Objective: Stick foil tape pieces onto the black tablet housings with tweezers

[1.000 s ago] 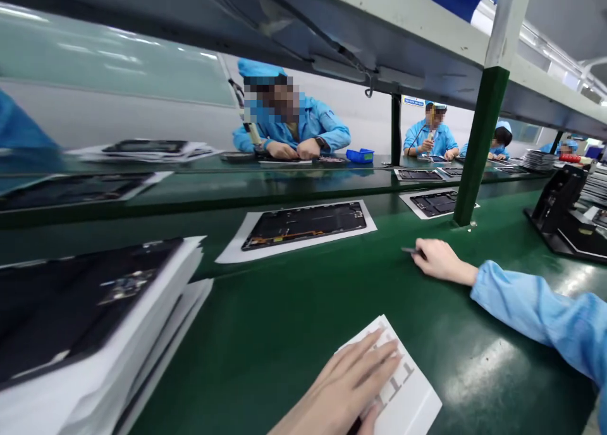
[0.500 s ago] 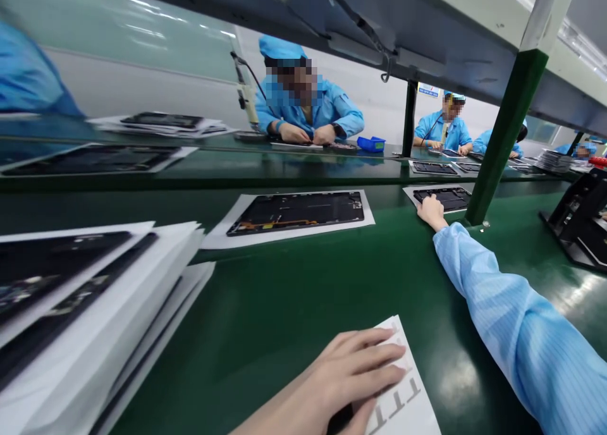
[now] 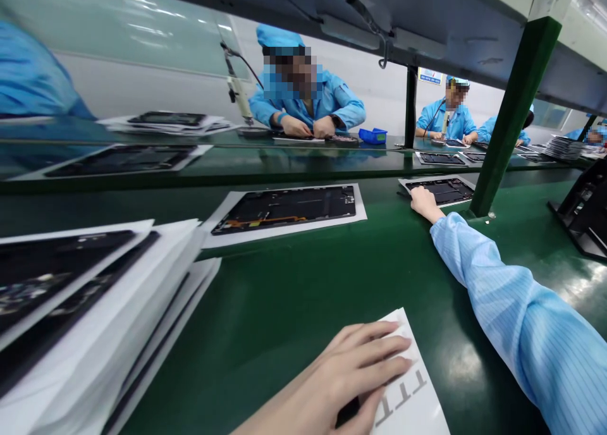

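Note:
My left hand (image 3: 346, 372) lies at the bottom middle, its fingers stretched out over a white sheet (image 3: 412, 403) printed with grey T-shaped marks. A dark patch shows beneath the thumb side; I cannot tell what it is. On the far right, my right hand (image 3: 425, 203) reaches across the bench with curled fingers at the near left edge of an opened black tablet housing (image 3: 453, 189) lying on white paper. A thin dark piece (image 3: 403, 195) pokes out left of those fingers; what they grip is hidden. Another opened tablet housing (image 3: 294, 208), with an orange flex cable, lies on paper between.
A stack of housings and white sheets (image 3: 156, 308) stands at the left. A green post (image 3: 515, 119) rises close to my right hand, under an overhead shelf (image 3: 303, 18). A black fixture (image 3: 585, 207) stands at far right. Co-workers in blue (image 3: 308, 100) sit across the bench.
My right hand has shifted slightly left and toward me, from over the housing to its near edge, fingers more curled. A thin dark piece now shows beside it. The left hand stays on the sheet.

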The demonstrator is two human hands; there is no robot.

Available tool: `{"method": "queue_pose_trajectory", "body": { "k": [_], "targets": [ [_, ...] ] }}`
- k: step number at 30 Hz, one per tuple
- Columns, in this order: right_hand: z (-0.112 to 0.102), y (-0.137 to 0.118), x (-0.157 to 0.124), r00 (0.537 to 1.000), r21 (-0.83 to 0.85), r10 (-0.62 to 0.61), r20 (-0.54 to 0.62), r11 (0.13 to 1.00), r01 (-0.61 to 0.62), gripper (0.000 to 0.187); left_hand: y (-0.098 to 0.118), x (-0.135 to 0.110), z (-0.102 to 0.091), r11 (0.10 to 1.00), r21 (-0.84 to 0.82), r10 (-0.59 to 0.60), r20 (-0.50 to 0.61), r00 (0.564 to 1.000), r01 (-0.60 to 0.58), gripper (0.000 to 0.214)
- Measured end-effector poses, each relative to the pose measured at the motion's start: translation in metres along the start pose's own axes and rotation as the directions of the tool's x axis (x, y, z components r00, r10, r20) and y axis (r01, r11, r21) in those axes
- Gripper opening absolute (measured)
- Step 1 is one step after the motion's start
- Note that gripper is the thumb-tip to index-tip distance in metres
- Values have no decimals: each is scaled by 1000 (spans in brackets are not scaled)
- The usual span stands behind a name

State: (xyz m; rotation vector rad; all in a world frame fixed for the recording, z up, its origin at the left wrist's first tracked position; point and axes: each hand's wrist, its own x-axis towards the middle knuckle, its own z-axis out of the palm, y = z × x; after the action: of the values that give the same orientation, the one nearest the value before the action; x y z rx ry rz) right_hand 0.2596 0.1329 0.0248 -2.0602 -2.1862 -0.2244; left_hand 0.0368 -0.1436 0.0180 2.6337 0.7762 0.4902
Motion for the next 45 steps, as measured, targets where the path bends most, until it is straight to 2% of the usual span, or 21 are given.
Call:
{"method": "queue_pose_trajectory", "body": {
  "k": [7,11,14,17,20,22,24,26,29,32,34,38,41,43,45],
  "targets": [
    [-16,-13,-20,994,12,-104,36,994,104,29,-10,4,14,998,23,54,2,999,-54,43],
    [-37,-29,-47,978,9,-206,13,979,206,30,-17,6,22,990,115,84,-20,996,-82,44],
    [-56,-28,-76,954,6,-301,-1,954,301,29,-19,7,26,979,200,49,-69,996,-34,46],
    [-70,-8,-112,907,17,-420,28,908,419,25,-15,6,27,978,206,-11,-89,996,29,48],
    [-81,27,-151,851,46,-520,72,854,518,17,-9,2,28,981,190,-22,-64,998,34,54],
    [-89,52,-178,831,70,-551,71,834,547,13,-8,-3,31,984,175,-12,-59,998,23,58],
    [-97,74,-206,827,96,-561,41,826,556,11,-9,-10,37,987,159,-4,-72,997,16,60],
    [-103,91,-237,831,126,-556,-4,824,552,17,-11,-17,43,985,173,5,-112,994,15,58],
    [-103,108,-290,836,193,-548,-40,816,544,22,-8,-26,46,971,238,20,-164,986,20,54],
    [-96,125,-335,846,282,-533,-21,808,517,24,2,-29,41,963,268,15,-95,995,11,57],
    [-95,136,-353,850,335,-527,5,802,495,25,10,-28,35,962,273,14,-44,999,-1,62],
    [-106,145,-354,848,462,-529,-32,745,482,25,22,-25,32,945,326,48,-30,998,-35,72],
    [-118,124,-334,872,630,-469,-138,638,442,13,29,-23,34,913,400,94,-4,996,-84,75],
    [-121,98,-318,900,764,-405,-159,527,372,30,33,-21,35,890,445,112,-7,994,-97,70],
    [-119,69,-302,911,848,-400,-103,443,290,57,37,-19,34,869,484,129,-28,991,-100,65]
  ]
}}
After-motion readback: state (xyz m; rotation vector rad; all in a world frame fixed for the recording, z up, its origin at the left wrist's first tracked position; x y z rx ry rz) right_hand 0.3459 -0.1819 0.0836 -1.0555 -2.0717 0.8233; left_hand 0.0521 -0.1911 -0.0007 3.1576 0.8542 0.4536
